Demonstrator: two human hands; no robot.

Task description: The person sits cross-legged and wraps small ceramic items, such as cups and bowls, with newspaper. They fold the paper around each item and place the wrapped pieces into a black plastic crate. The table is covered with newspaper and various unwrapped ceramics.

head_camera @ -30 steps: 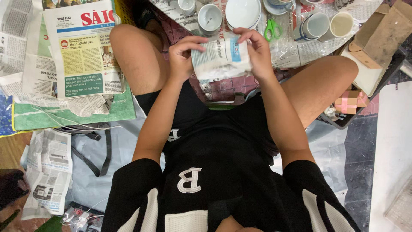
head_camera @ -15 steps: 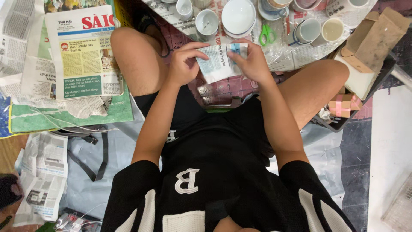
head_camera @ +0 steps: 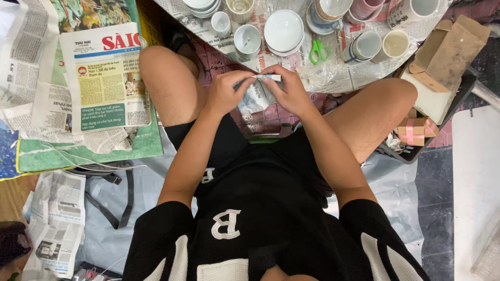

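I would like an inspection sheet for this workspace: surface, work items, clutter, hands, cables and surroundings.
Surface: floor covered with newspaper sheets and a pale plastic sheet.
Work items: a newspaper-wrapped bundle held between the knees; what is inside is hidden.
Clutter: white cups, a white bowl, green scissors, a brown cardboard box, a small box with pink ribbon.
Hands: left hand and right hand both pinch the top edge of the bundle.
Cables: a black strap at the left; no cable seen.
Surroundings: a white panel at the right.
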